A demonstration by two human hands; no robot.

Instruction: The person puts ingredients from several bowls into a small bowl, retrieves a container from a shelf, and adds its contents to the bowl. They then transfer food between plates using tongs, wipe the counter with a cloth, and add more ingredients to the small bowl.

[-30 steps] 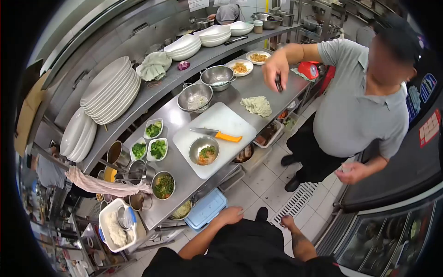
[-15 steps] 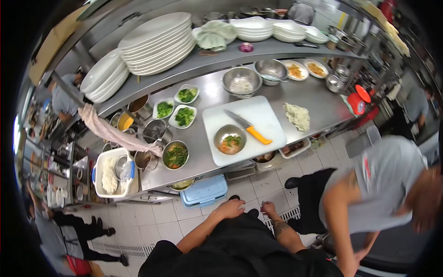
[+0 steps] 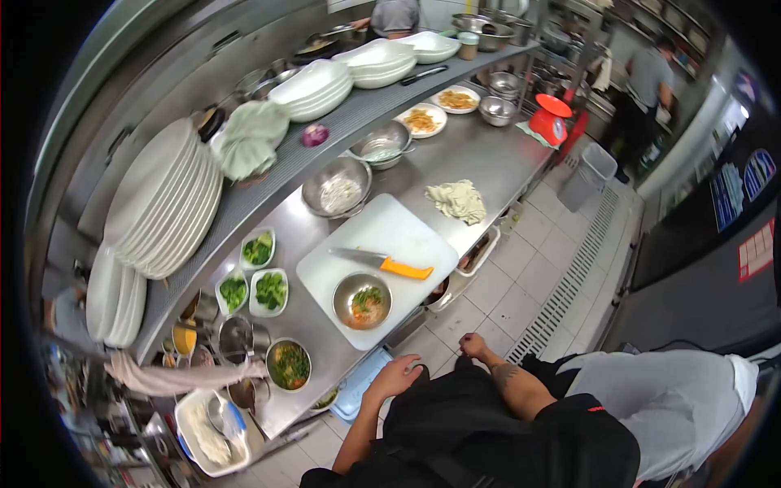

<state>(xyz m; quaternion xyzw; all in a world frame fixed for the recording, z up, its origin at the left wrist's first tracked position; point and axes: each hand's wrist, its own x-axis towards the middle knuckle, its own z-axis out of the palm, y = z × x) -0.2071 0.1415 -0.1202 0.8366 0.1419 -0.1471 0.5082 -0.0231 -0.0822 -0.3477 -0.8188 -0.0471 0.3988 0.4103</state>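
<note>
My left hand [image 3: 396, 376] hangs in front of the black apron [image 3: 455, 407], holding nothing, its fingers loosely stretched and apart. My right hand [image 3: 472, 346] is beside it, fingers curled closed; whatever may be inside cannot be made out. Both hands are off the counter. Ahead of them a white cutting board [image 3: 390, 228] carries a knife with an orange handle [image 3: 407, 268] and a steel bowl [image 3: 362, 301] of chopped greens and an orange-toned mix. Closest to my left hand on the counter is a metal pot [image 3: 289, 363] filled with chopped greens.
Three white dishes of broccoli [image 3: 269, 291] stand left of the board. A crumpled cloth [image 3: 457, 201] lies right of it. Plate stacks [image 3: 167, 203] line the shelf. A blue-lidded box [image 3: 358, 386] sits below. A co-worker in grey [image 3: 667, 398] bends close on my right.
My view has swung right, bringing more of the right-hand aisle and dark fridge into sight. The co-worker on my right is bent lower. Both my hands remain near the apron.
</note>
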